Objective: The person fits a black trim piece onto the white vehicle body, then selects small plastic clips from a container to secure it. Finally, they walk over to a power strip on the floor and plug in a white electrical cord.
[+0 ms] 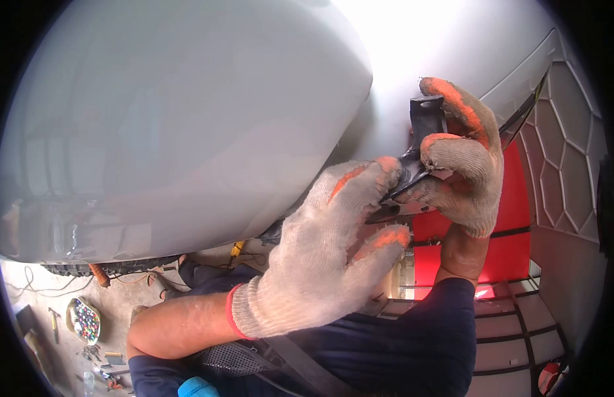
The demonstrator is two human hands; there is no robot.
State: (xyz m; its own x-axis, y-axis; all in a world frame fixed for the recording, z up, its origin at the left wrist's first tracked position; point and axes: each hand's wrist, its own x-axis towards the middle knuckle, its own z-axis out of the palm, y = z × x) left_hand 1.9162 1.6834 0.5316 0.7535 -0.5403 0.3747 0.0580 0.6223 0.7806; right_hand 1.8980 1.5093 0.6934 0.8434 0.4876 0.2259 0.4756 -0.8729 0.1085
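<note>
A curved black plastic bracket point(426, 119) is held up beside a glossy grey-white painted panel point(188, 126). My right hand point(469, 159), in a worn knitted glove with orange patches, has its fingers curled round the bracket from the right. From the left, my left hand point(327, 241), in a matching glove with a red cuff edge, has its fingertips on the bracket's lower end, its thumb apart below. The exact grip of those left fingertips is partly hidden.
A tyre point(121, 266) shows under the panel. On the floor at lower left are a hammer point(54, 324), a bowl of colourful small pieces point(86, 320) and several tools. Red panels point(512, 251) stand behind my right arm, beside a wall with hexagonal lines point(565, 145).
</note>
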